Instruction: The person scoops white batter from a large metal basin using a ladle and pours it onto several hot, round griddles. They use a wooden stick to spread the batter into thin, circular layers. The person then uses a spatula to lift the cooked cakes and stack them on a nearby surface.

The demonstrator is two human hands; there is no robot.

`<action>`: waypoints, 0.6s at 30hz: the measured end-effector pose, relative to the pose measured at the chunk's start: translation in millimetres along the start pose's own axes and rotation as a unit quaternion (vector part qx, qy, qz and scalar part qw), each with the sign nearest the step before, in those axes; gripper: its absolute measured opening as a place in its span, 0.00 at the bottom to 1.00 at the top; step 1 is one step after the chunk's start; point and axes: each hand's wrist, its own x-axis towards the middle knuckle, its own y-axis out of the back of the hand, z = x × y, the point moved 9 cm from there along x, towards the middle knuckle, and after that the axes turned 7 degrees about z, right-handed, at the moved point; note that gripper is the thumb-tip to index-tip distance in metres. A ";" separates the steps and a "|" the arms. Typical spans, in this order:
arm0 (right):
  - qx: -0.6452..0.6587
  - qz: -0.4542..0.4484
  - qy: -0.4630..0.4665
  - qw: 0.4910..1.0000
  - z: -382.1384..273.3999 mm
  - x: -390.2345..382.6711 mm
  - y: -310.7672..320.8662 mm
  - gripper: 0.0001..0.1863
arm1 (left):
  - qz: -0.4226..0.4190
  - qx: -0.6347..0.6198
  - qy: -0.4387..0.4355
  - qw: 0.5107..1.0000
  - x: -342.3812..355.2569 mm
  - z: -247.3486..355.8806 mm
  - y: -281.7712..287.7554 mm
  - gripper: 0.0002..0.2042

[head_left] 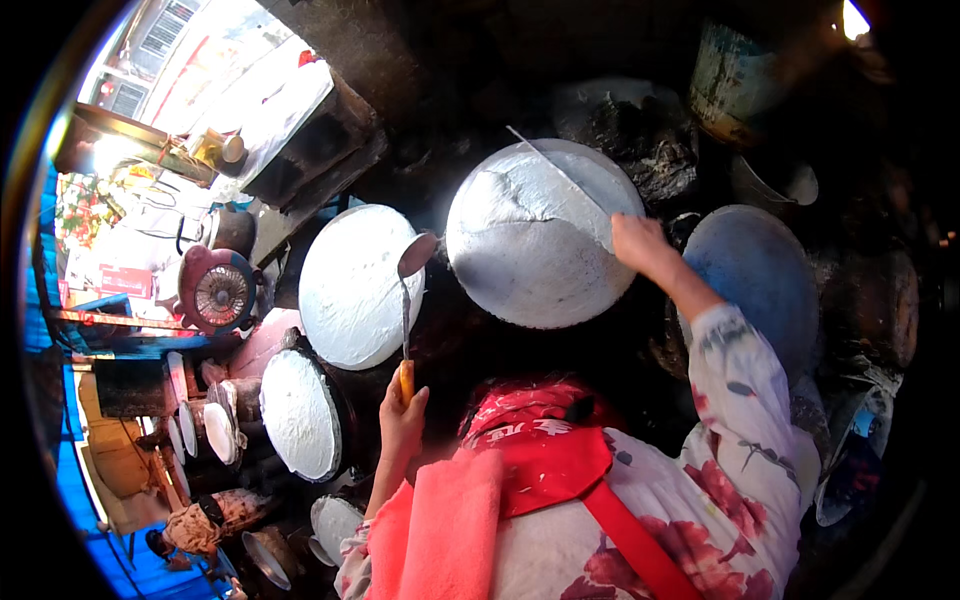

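My left hand (402, 425) is closed round the orange grip of a long-handled ladle (416, 255), whose bowl is raised between two round griddles. In my right hand (640, 245) is a long, thin, flat blade (560, 172). It slants across the middle griddle (550, 290), over a thin white sheet (500, 200) that lies wrinkled on the upper part. The griddle's lower part looks grey and mostly bare. Whether the blade is under the sheet's edge or on top of it, I cannot tell.
A white-coated griddle (355, 290) stands to the left, with another white-topped round (300, 415) below it. On the right is a bluish-grey griddle (755, 285). A worn bucket (735, 85) stands far right, a fan (220, 290) far left. Another person (200, 525) appears lower left.
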 end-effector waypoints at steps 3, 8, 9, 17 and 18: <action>-0.007 -0.069 0.076 0.995 -19.0 9.1 -14.1 0.07 | -0.008 -0.029 0.056 0.998 -3.8 0.5 -13.6 0.25; 0.028 -0.154 0.204 0.966 -54.1 -69.4 6.6 0.07 | 0.020 -0.078 0.083 0.993 -27.2 -9.8 -8.7 0.24; 0.004 -0.146 0.196 0.970 -44.1 -69.6 13.0 0.06 | 0.019 -0.080 0.087 0.993 -31.0 -9.6 -7.5 0.24; 0.000 -0.112 0.175 0.978 -47.4 11.1 -4.2 0.09 | -0.021 -0.054 0.062 0.996 -13.1 6.1 -16.8 0.24; -0.001 -0.130 0.201 0.971 -59.2 -0.8 -4.9 0.09 | -0.025 -0.044 0.054 0.997 -7.2 7.4 -17.5 0.24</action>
